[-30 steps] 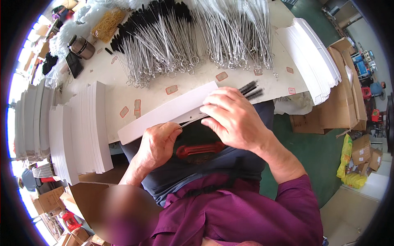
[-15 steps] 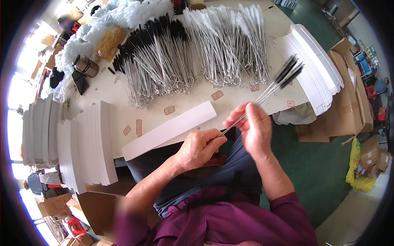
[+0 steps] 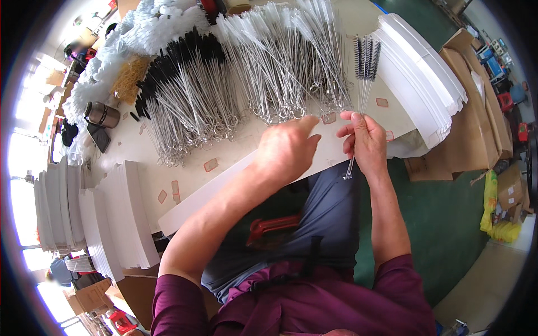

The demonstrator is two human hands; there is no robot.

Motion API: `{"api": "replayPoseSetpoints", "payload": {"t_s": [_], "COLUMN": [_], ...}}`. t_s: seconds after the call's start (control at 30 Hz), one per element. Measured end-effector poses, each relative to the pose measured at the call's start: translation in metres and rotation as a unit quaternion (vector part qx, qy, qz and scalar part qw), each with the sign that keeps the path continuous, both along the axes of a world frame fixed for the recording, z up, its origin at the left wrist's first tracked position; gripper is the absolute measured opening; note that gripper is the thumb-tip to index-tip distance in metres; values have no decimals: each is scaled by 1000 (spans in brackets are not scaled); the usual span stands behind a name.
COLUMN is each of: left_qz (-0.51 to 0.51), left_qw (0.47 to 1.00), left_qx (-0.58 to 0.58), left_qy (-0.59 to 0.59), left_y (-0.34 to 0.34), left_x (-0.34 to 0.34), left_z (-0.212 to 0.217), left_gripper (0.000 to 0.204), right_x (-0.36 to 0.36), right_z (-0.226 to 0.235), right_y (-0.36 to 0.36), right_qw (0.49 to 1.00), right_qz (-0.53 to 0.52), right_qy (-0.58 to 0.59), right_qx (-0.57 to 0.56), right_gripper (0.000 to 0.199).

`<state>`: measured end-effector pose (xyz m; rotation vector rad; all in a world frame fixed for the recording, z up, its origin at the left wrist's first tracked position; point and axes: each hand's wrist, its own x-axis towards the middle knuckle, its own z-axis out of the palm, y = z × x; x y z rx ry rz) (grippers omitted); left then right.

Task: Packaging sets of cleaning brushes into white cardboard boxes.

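Note:
My right hand [image 3: 365, 143] is closed around a small bundle of wire-handled tube brushes [image 3: 367, 59]. Their black bristle ends point up and away, and the looped wire ends hang below my fingers. My left hand [image 3: 287, 148], slightly blurred, is over the table's front part with thumb and forefinger apart and no object visible in it. Beyond it lies a heap of white-bristled tube brushes [image 3: 280, 61], loops toward me. To its left is a heap of black-bristled tube brushes [image 3: 193, 92]. A long white carton [image 3: 193, 207] lies along the table edge, partly hidden by my left forearm.
Stacks of white cartons stand at the left [image 3: 126, 213] and at the right [image 3: 420, 84]. A steel flask [image 3: 102, 115], a yellow tangle [image 3: 128, 81] and clear plastic bags [image 3: 162, 31] are at the far left. An open cardboard box [image 3: 471, 129] stands right of the table.
My left hand has let go of the wire ends and moved up and away toward the white brushes. The bundle in my right hand has swung nearly upright. The view has shifted slightly.

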<state>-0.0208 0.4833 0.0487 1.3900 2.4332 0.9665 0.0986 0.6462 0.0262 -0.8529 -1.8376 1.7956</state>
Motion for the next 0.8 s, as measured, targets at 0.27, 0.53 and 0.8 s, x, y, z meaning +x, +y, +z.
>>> {"api": "replayPoseSetpoints", "payload": {"t_s": [0.27, 0.53, 0.8], "left_qz": [-3, 34, 54], "left_qw": [955, 961, 963], "left_qx": [-163, -54, 173], "left_qy": [248, 268, 198], "left_y": [53, 49, 15], "left_x": [5, 0, -14], "left_z": [-35, -54, -21], "left_gripper": [26, 10, 12], "right_x": [9, 4, 10], "right_z": [-25, -18, -7], "right_y": [11, 8, 19], "right_qw": [997, 998, 996], "right_qz": [52, 38, 48], "right_qy": [53, 42, 68], "right_qx": [-31, -31, -23], "right_gripper": [42, 42, 45]}}
